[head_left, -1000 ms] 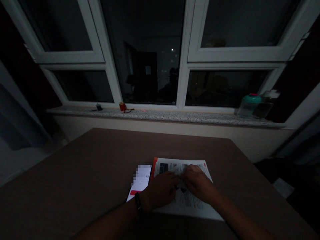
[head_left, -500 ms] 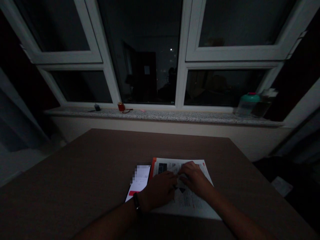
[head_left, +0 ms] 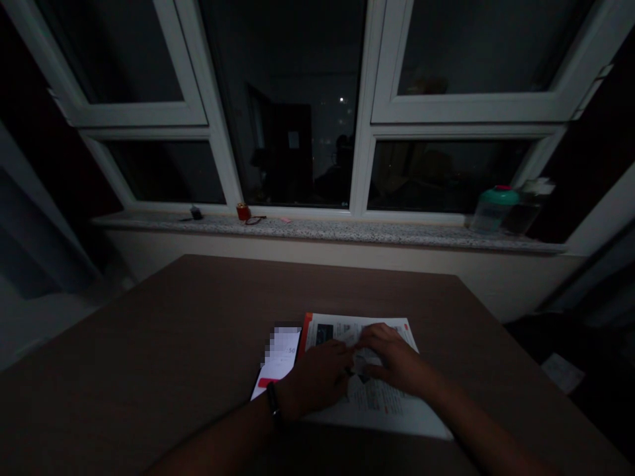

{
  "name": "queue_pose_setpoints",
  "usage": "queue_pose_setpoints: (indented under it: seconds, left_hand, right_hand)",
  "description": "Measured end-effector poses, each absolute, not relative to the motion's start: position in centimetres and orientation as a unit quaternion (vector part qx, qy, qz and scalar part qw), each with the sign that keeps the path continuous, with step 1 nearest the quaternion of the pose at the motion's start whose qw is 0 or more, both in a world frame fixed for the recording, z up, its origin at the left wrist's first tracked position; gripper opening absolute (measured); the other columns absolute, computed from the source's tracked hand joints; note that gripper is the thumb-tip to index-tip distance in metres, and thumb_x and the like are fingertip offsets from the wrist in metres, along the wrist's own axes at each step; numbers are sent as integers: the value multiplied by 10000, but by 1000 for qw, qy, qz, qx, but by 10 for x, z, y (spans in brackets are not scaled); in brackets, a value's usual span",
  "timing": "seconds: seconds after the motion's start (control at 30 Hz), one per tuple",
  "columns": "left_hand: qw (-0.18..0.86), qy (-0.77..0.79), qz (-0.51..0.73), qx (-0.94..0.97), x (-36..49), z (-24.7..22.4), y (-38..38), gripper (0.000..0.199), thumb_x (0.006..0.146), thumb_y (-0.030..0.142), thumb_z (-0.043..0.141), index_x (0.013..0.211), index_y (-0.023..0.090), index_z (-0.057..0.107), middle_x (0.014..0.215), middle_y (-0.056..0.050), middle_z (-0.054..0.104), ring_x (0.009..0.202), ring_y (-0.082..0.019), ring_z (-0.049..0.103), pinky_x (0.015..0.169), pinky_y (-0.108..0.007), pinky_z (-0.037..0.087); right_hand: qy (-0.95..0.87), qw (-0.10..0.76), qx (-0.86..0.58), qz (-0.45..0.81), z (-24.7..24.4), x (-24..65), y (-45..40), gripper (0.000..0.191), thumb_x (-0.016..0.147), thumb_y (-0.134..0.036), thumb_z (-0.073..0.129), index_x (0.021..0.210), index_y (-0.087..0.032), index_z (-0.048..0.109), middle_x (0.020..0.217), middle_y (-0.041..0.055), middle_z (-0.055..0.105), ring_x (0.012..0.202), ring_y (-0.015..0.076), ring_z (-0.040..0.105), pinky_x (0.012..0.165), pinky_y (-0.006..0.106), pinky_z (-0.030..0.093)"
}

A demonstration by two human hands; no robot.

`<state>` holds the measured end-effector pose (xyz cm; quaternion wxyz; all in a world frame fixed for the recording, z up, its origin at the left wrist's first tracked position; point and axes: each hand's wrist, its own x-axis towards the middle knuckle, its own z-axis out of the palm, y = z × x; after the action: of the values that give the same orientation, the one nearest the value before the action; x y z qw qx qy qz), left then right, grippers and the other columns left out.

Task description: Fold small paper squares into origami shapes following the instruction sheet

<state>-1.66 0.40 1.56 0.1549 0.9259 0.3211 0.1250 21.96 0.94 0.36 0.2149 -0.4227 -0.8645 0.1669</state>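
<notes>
A printed booklet with an orange left edge lies on the table, its page carrying text and small pictures. Over its middle, my left hand has its fingers curled inward, and a dark band circles the wrist. From the other side, my right hand meets it with bent fingers, the fingertips of both hands close together. Something pale and small seems to be between them, but dim light and the fingers hide what it is. Left of the booklet lies a phone with its screen lit, partly behind my left wrist.
The brown table reaches toward a granite windowsill. On the sill are a small red-orange jar, a dark little bottle, and a clear bottle with a teal lid. A pale sheet lies beyond the table's right edge.
My right hand has shifted slightly, its fingers bent over the page near the left fingertips. My left hand stays nearly in place. The whole view has moved a little.
</notes>
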Motion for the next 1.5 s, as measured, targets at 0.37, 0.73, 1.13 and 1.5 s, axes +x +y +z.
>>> queue_pose_setpoints:
  seconds: [0.37,0.73,1.13,1.5]
  left_hand:
    - [156,318,132,926,-17,17,4,228,826,146,584,1046,206,606,1253,-77,612,1206,-263,534,1018,-404,440]
    - [129,327,132,927,-12,19,3,104,930,174,517,985,179,605,1051,-70,647,1047,-232,591,903,-343,482]
    - [98,317,121,936,-12,13,3,208,915,119,540,1097,199,599,1188,-59,634,1121,-237,573,960,-360,464]
    - [98,306,105,941,-12,19,-1,184,872,205,609,1055,194,593,1122,-61,633,1090,-248,565,947,-367,474]
  right_hand:
    - [-868,240,-405,160,-1,219,5,337,834,-255,705,1165,-263,639,1177,72,602,1153,267,511,1012,427,401]
    - [-877,242,-398,118,-1,213,2,301,891,-221,604,1189,-244,645,1191,92,628,1160,274,524,1010,459,415]
    - [-872,237,-409,129,-5,212,2,377,874,-175,602,1244,-242,627,1326,78,614,1257,275,478,1072,472,398]
    - [-838,254,-470,111,-17,213,7,502,887,-191,592,1383,-238,532,1350,118,560,1274,283,464,1071,465,398]
